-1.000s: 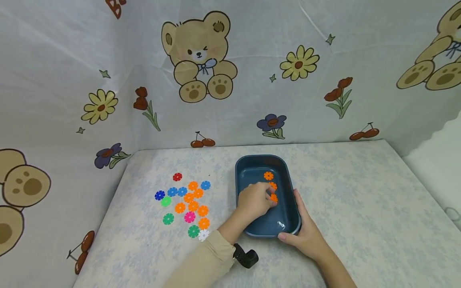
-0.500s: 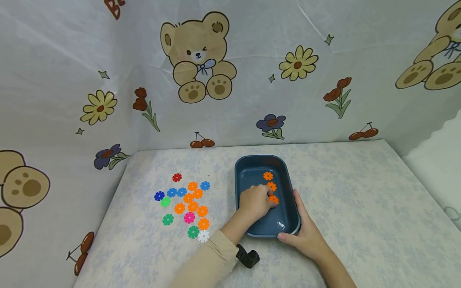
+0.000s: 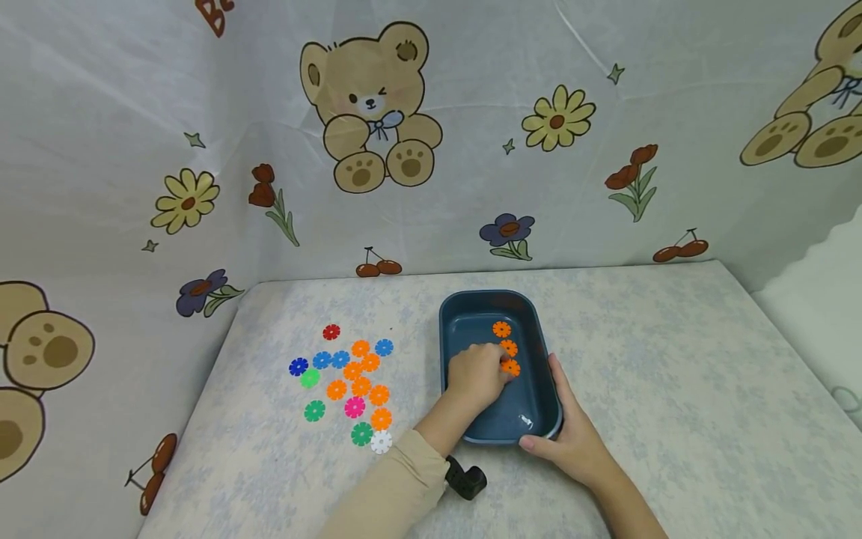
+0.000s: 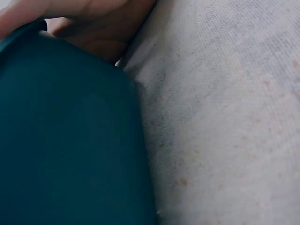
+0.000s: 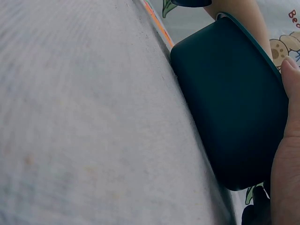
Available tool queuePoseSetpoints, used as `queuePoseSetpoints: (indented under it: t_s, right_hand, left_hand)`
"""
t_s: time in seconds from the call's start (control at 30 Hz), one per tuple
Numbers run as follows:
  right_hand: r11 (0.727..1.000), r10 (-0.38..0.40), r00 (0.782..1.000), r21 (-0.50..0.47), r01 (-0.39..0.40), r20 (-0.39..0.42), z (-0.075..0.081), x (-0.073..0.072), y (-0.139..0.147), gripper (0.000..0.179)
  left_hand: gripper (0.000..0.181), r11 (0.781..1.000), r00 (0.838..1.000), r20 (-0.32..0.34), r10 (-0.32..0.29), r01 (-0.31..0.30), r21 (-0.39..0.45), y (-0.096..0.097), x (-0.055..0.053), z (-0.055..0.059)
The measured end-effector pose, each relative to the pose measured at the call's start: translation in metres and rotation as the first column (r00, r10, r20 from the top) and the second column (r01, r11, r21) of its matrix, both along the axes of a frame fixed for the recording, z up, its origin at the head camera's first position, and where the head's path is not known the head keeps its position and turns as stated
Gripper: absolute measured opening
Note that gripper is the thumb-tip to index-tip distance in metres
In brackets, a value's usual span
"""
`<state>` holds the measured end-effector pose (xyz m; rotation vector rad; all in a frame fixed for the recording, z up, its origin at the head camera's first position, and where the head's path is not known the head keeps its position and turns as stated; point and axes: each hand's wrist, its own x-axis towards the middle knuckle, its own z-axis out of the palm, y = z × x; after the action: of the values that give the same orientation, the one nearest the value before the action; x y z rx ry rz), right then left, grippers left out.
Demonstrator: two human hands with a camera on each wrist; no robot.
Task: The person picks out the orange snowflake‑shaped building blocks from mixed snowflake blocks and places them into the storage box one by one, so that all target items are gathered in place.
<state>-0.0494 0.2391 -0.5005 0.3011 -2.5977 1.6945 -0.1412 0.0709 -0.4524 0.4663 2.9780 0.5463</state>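
Note:
In the head view my left hand (image 3: 477,373) reaches over the left rim of a dark blue plastic box (image 3: 532,419). Its fingertips pinch an orange notched snowflake disc (image 3: 512,367) at the box floor; the thumb is mostly hidden. Beyond it lie a second orange disc (image 3: 509,347) and a third (image 3: 501,329), forming a rough line. My right hand (image 3: 572,445) holds the box at its near right corner, thumb (image 5: 291,77) at the near end and fingers along the right side. The left wrist view shows the box's outer wall (image 4: 70,131) under the left hand (image 4: 98,23).
Left of the box, several loose discs lie on the pale tablecloth (image 3: 673,359): orange, blue, green, a red disc (image 3: 331,332), a pink disc (image 3: 355,406) and a white disc (image 3: 381,442). A printed bear curtain (image 3: 458,217) stands behind the table.
The left fingers and the nearest orange disc have shifted slightly away from me, closer to the middle disc. The right hand and the box have stayed in place.

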Motion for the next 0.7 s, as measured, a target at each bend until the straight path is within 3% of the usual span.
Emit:
queuePoseSetpoints:
  t_s: [0.07, 0.17, 0.33, 0.43, 0.5, 0.6, 0.7]
  right_hand:
    - [1.0, 0.001, 1.0, 0.004, -0.001, 0.002, 0.0, 0.0, 0.0, 0.127]
    - [1.0, 0.005, 1.0, 0.004, -0.005, 0.001, 0.0, 0.0, 0.0, 0.127]
    - [1.0, 0.019, 1.0, 0.002, -0.019, -0.01, -0.001, 0.0, 0.001, 0.126]
    - [1.0, 0.015, 1.0, -0.004, -0.016, -0.022, -0.001, 0.0, 0.001, 0.127]
    - [1.0, 0.009, 1.0, -0.008, -0.01, -0.023, -0.002, -0.001, 0.001, 0.128]
    - [1.0, 0.001, 1.0, -0.008, -0.001, -0.007, -0.001, -0.001, 0.001, 0.129]
    - [1.0, -0.007, 1.0, 0.012, 0.007, 0.001, 0.0, -0.001, 0.0, 0.13]
  left_hand:
    - [0.031, 0.999, 1.0, 0.008, -0.018, 0.018, 0.042, -0.001, 0.001, 0.001]
    - [0.033, 0.983, 0.996, 0.043, -0.078, 0.07, 0.169, -0.005, 0.006, 0.005]
    - [0.037, 0.894, 0.971, 0.093, -0.221, 0.164, 0.416, -0.026, 0.03, 0.026]
    - [0.036, 0.842, 0.956, 0.088, -0.281, 0.201, 0.501, -0.051, 0.049, 0.04]
    - [0.033, 0.824, 0.95, 0.115, -0.289, 0.185, 0.536, -0.071, 0.059, 0.045]
    - [0.03, 0.85, 0.961, 0.165, -0.224, 0.11, 0.515, -0.106, 0.067, 0.045]
    - [0.03, 0.919, 0.984, 0.16, -0.084, 0.014, 0.394, -0.141, 0.067, 0.035]
